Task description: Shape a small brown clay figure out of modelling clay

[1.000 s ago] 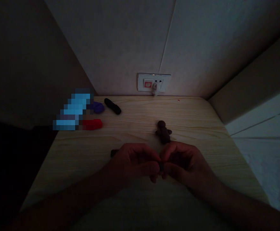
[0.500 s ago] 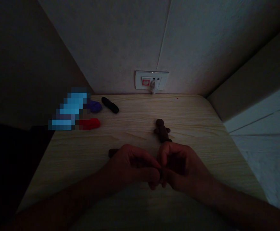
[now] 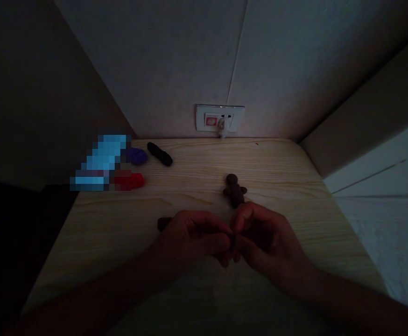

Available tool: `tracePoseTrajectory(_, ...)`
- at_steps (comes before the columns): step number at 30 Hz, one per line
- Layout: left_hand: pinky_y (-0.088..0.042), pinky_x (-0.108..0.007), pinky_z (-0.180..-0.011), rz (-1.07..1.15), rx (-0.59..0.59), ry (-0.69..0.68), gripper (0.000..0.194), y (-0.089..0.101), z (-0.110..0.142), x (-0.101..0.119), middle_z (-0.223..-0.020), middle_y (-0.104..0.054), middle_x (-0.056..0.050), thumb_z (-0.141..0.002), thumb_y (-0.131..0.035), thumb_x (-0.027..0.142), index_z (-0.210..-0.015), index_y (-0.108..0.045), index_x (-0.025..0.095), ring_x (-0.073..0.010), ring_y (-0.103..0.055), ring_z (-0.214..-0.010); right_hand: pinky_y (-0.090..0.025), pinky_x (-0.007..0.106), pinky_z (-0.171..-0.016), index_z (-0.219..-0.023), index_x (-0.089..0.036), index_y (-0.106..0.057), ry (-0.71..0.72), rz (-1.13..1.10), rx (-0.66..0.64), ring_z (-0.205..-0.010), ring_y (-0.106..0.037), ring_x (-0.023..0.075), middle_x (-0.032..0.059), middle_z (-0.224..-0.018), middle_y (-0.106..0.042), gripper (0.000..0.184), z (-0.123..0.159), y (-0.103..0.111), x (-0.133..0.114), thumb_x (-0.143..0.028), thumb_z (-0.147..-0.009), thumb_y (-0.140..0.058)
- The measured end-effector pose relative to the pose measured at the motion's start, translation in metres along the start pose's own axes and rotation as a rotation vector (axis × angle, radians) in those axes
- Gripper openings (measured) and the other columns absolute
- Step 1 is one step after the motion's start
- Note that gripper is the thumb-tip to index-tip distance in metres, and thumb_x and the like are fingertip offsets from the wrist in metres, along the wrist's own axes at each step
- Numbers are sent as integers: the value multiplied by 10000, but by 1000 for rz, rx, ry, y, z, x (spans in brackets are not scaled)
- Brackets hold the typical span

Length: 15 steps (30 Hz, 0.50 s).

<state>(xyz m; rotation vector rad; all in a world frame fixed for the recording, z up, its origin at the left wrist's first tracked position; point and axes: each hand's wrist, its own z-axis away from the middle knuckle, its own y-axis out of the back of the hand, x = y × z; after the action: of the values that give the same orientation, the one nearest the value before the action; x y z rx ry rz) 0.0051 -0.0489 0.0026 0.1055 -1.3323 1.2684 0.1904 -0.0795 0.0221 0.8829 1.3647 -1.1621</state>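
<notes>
The scene is dim. My left hand (image 3: 193, 238) and my right hand (image 3: 265, 238) meet fingertip to fingertip low over a light wooden table (image 3: 295, 186). Both are curled, pinching a small dark piece of clay (image 3: 232, 241) between them. Just beyond my right hand lies a small brown clay figure (image 3: 235, 190) with a round head and stubby arms. A dark brown lump (image 3: 164, 223) peeks out behind my left hand.
At the table's back left lie a red clay roll (image 3: 134, 181), a purple lump (image 3: 138, 156) and a black roll (image 3: 159, 154), beside a blurred blue patch. A wall socket (image 3: 219, 118) with a plug sits on the wall behind. A pale surface lies to the right.
Both hands stay together over the same spot, with the fingers shifting slightly around the small piece. The view has drifted a little; the table items have not moved.
</notes>
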Motion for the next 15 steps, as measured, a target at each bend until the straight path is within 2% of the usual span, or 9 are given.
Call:
tracePoseTrajectory(6, -558, -214, -599, 34, 0, -12, 163, -3, 1, 1, -709, -787, -23, -754, -892, 271, -818, -788, 164, -130, -722, -611, -562, 213, -552, -825, -231, -556, 22, -36, -43, -592, -696, 125, -33, -695, -671, 196, -1, 0, -1, -94, -798, -693)
tracePoseTrajectory(15, -565, -212, -594, 41, 29, -33, 174, -2, 1, -2, -689, -791, -19, -746, -900, 280, -831, -795, 171, -132, -729, -597, -544, 209, -549, -826, -233, -551, 10, -68, -19, -590, -680, 118, -43, -706, -660, 271, 0, -3, 1, -25, -733, -697)
